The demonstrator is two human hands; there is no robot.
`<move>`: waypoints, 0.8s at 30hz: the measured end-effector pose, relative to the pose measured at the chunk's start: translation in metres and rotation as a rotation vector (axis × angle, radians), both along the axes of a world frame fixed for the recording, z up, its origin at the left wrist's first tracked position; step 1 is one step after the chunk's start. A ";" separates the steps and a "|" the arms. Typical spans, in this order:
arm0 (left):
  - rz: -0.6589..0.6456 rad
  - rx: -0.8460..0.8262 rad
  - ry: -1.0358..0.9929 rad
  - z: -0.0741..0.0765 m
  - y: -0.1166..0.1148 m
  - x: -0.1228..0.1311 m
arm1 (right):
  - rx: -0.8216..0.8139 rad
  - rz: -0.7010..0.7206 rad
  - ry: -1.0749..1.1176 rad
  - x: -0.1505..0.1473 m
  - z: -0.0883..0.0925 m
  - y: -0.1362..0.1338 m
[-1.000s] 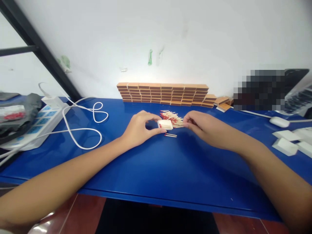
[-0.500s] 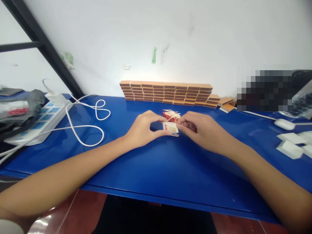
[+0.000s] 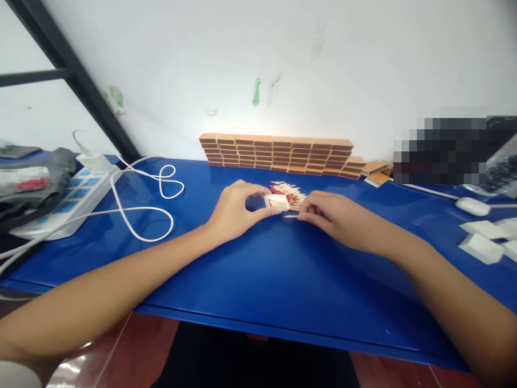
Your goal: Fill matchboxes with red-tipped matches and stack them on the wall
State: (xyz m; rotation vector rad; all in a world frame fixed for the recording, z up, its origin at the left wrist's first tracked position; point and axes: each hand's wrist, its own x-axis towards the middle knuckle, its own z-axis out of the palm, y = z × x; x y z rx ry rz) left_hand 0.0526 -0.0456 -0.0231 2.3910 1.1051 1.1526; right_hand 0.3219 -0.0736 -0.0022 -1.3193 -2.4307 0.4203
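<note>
Between the thumb and fingers of my left hand (image 3: 238, 211) is a small white tray (image 3: 278, 202) with red-tipped matches lying in it. My right hand (image 3: 337, 220) pinches the pale end of a match (image 3: 291, 216), whose red tip points left, just in front of the tray's right side. A loose pile of red-tipped matches (image 3: 297, 196) lies on the blue table (image 3: 258, 269) behind and to the right of the tray, partly hidden by my right fingers.
Stacked matchboxes (image 3: 278, 153) line the wall, with an open one (image 3: 377, 177) at their right end. White trays (image 3: 482, 245) and a cable with a white block (image 3: 472, 206) lie right. A power strip (image 3: 76, 194) and looped white cable (image 3: 141, 238) are left.
My left hand has shifted the tray slightly left and back. My right hand has drawn away from the tray and holds a match beside it. The loose matches in front of the tray no longer show there.
</note>
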 end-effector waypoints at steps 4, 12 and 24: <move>-0.005 -0.032 0.018 0.001 0.002 0.000 | 0.147 -0.101 0.045 0.006 0.008 0.002; -0.203 -0.104 0.090 -0.001 -0.002 0.001 | 0.099 0.004 0.135 -0.018 -0.006 -0.005; -0.273 -0.110 0.187 0.001 -0.003 -0.001 | 0.081 0.053 0.041 -0.015 -0.005 -0.004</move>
